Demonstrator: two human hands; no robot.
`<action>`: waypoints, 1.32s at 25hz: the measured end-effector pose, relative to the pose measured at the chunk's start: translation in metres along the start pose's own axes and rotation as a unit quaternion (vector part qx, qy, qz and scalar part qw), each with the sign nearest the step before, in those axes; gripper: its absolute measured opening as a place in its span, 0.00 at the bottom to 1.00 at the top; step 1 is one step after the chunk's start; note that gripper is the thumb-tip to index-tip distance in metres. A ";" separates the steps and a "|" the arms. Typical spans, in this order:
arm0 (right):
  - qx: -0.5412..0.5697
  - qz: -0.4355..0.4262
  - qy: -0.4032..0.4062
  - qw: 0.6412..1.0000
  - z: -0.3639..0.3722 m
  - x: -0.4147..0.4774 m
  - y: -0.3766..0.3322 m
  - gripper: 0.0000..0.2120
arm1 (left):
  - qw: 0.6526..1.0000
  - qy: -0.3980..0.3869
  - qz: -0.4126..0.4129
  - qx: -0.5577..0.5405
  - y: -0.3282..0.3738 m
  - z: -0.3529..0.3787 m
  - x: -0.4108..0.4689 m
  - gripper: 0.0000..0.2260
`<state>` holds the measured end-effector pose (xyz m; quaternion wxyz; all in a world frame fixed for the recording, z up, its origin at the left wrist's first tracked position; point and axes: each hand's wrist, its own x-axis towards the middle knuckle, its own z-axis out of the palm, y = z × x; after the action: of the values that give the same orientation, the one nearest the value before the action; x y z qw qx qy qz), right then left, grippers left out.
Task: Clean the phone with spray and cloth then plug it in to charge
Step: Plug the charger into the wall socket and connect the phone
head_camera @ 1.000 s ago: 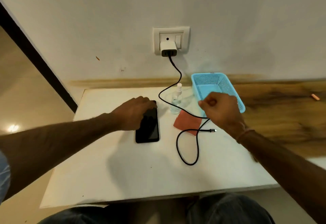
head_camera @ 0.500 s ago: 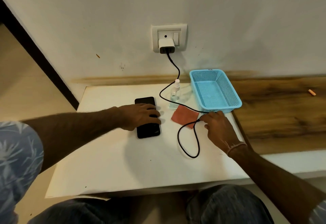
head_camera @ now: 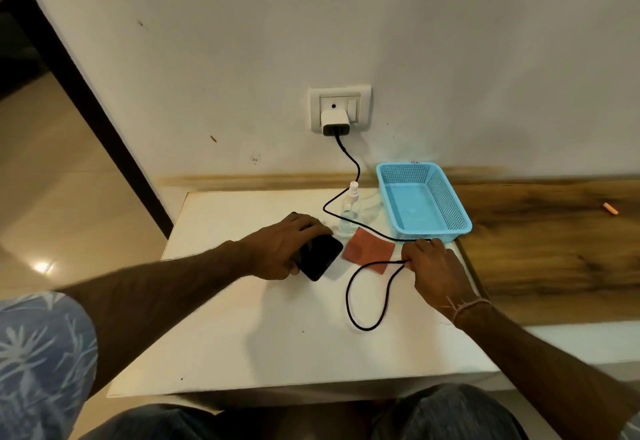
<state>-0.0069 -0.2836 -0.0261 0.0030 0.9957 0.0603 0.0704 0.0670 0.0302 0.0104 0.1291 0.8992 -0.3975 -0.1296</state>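
The left hand [head_camera: 284, 249] is gripping the phone [head_camera: 320, 255], fingers curled over its top edge, tilting it off the white worktop [head_camera: 242, 335]. The right hand [head_camera: 434, 266] is pinching the black cable [head_camera: 349, 301] beside the red cloth [head_camera: 367, 251].

just the one view here, a wide-angle cam on the person's head, looking forward and down from above the near edge of the white table [head_camera: 242, 353]. It faces the wall with the socket [head_camera: 340, 110], close enough that both forearms reach in from the bottom corners
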 end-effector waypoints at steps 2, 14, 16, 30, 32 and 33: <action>0.048 -0.001 0.019 0.999 -0.012 -0.003 -0.002 0.04 | 0.995 0.047 -0.034 -0.075 0.006 0.002 -0.006 0.42; 0.711 0.174 0.069 0.678 -0.098 0.018 -0.076 0.02 | 0.806 0.346 -0.181 -0.445 0.037 0.040 -0.036 0.40; 0.749 0.152 0.072 0.641 -0.104 0.027 -0.093 0.03 | 0.782 0.374 -0.196 -0.459 0.040 0.048 -0.042 0.40; 0.391 -0.062 -0.068 0.916 -0.130 0.051 -0.135 0.07 | 0.815 0.441 -0.182 -0.328 0.044 0.064 -0.054 0.39; 0.378 -0.069 -0.092 0.919 -0.132 0.048 -0.137 0.06 | 0.821 0.438 -0.180 -0.319 0.045 0.067 -0.056 0.39; 0.371 -0.070 -0.102 0.920 -0.134 0.045 -0.138 0.06 | 0.823 0.436 -0.182 -0.315 0.045 0.068 -0.056 0.40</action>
<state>0.0023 -0.1417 0.1105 -0.3554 0.9206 0.1509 -0.0590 -0.0230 0.0344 -0.0305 0.5396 0.8281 -0.0666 0.1367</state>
